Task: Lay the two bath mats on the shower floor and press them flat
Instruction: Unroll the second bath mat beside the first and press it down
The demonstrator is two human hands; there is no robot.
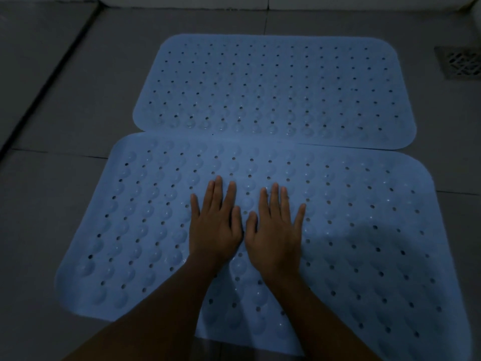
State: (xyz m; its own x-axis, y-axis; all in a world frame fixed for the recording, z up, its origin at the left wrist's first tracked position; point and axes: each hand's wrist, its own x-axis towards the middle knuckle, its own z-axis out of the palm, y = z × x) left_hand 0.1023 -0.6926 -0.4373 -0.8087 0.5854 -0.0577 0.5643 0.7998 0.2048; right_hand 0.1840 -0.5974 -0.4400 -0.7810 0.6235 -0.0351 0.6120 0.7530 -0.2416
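Dim shower floor [65, 105], grey tile with dark grout lines; pale wall base along the far edge. Metal drain grate [459, 62] near the far right corner. Two blue perforated bath mats lie side by side across the tiles. Far mat [273, 89] lies flat toward the far edge. Near mat [364, 230] just overlaps its near edge, angled slightly. Left hand [212, 230] and right hand [276, 231] rest palm-down at the near mat's middle, thumbs almost touching, fingers straight and slightly spread.

Left hand [213, 230] and right hand [276, 230] press flat on the near mat [364, 230] (far mat [273, 87] touches at 12 o'clock).
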